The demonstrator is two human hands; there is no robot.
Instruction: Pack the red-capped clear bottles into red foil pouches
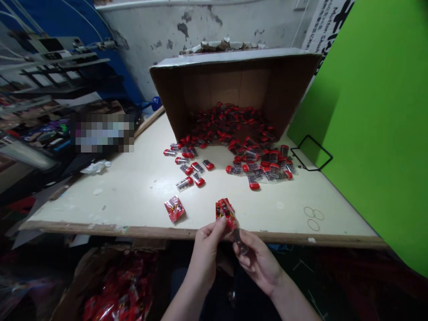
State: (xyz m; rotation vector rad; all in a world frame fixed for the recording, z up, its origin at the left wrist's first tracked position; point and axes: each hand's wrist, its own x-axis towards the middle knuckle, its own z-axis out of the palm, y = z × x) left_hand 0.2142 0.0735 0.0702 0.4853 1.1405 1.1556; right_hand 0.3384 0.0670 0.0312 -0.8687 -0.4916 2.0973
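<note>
Over the table's front edge, my left hand (pixel 207 247) pinches a printed red packet (pixel 224 209) between thumb and fingers. Close beside it, my right hand (pixel 261 263) grips a small clear plastic case (pixel 241 243) with dark contents, at the lower end of the packet. Whether the case is partly inside the packet I cannot tell. Another red packet (pixel 174 208) lies flat on the table to the left. Beyond my hands, several red-capped clear cases (pixel 198 180) are scattered, with a denser pile (pixel 257 162) at the right.
A cardboard box (pixel 167 102) lies on its side at the back, red-capped cases spilling from it. Rubber bands (pixel 313 224) and a black wire frame (pixel 323 169) are at the right by a green panel (pixel 377 111). Below the table (pixel 133 191) sits a container of red packets (pixel 117 290).
</note>
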